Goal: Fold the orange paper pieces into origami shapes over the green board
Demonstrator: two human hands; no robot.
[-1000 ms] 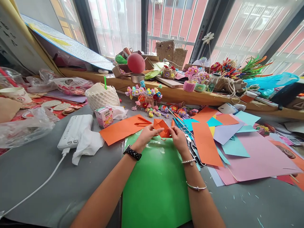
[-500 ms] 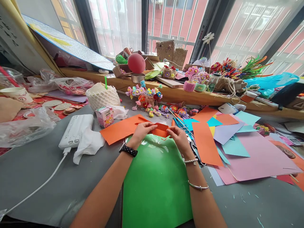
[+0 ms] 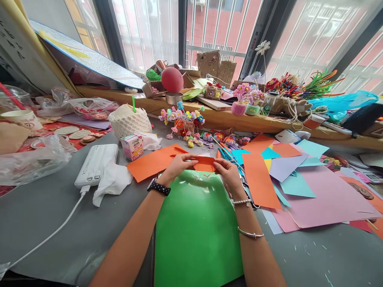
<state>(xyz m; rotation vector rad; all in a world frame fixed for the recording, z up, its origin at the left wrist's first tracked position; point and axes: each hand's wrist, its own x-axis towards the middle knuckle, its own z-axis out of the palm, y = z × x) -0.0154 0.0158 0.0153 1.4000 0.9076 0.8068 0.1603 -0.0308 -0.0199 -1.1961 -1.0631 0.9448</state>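
Observation:
Between my two hands is a small folded piece of orange paper (image 3: 206,164), held over the far end of a shiny green sheet (image 3: 199,227). My left hand (image 3: 180,166) pinches its left end between thumb and fingers. At the right end, my right hand (image 3: 228,172) grips it the same way. Tiny orange scraps (image 3: 206,175) lie on the green sheet just below. Beside my left hand a larger orange sheet (image 3: 151,162) with cut slits lies on the table. Scissors, partly hidden, lie beyond my right wrist.
Coloured paper sheets (image 3: 323,199) overlap on the right. On the left are a white power bank (image 3: 97,163) with a cable, a crumpled tissue (image 3: 110,181), a small pink carton (image 3: 132,146) and a coconut (image 3: 130,121). Crocheted flowers (image 3: 182,119) stand ahead, below a cluttered wooden sill (image 3: 221,112).
My right hand has shifted slightly right, and the orange paper between my hands now looks flatter and more front-facing. My left forearm has moved a little left.

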